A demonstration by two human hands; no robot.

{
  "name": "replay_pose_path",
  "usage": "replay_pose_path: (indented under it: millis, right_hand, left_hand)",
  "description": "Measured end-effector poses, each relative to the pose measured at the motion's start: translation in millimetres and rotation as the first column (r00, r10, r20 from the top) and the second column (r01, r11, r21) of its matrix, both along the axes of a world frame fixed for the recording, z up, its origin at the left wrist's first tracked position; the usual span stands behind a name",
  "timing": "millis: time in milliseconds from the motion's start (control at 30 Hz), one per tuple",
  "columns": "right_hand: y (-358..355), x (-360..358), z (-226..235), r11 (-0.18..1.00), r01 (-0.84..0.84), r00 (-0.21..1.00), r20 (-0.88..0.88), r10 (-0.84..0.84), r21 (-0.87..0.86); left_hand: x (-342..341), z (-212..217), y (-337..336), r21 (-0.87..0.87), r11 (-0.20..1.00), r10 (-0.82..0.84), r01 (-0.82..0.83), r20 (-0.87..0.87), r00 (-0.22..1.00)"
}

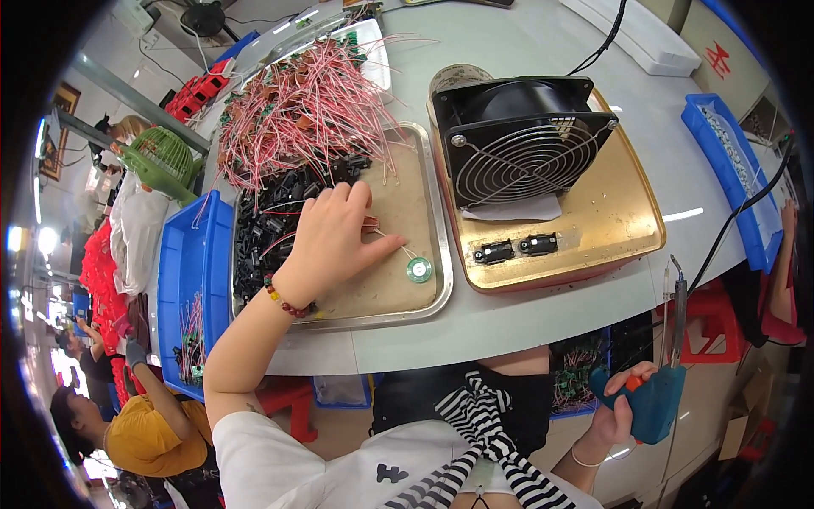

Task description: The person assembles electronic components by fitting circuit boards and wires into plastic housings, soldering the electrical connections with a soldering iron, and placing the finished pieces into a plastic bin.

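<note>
My left hand [335, 229] is over the metal tray [437, 297], fingers bent down at the edge of a heap of black plastic parts [254, 229]. Beneath its palm a bit of a small brown piece [370, 223] shows; the fingertips and whatever they grip are hidden. By my thumb lies a round green disc [419, 270] on thin wires running back under the hand. My right hand [619, 407] is wrapped round a teal soldering gun [660, 405], tip pointing up, off the table's front edge at the right.
Red and white wires with small boards [305, 110] are piled behind the heap. A black fan [526, 144] stands on a gold tin lid [593, 229] with two black parts [517, 248] before it. Blue bins [191, 254] flank the table. A person in yellow [148, 433] sits at left.
</note>
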State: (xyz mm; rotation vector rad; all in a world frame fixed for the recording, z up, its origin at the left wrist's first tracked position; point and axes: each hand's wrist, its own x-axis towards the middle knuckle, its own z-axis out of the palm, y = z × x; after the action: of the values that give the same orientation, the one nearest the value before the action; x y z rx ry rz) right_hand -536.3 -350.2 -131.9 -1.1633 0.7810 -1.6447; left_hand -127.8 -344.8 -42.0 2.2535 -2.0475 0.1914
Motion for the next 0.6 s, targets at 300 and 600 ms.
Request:
replay_pose_path:
  millis: [300, 600]
  right_hand:
    - [-0.4, -1.6, -1.7, 1.000, -0.008, 1.000, -0.002, 0.008, -0.014]
    - [0.8, -0.9, 0.0, 1.000, 0.003, 1.000, -0.002, -0.003, 0.002]
  left_hand:
    - [5.5, 14.7, 5.1, 0.097, 0.993, -0.062, 0.070, -0.085, 0.994]
    - [15.0, 15.4, 8.1, 0.110, 0.990, -0.083, 0.087, -0.038, 0.996]
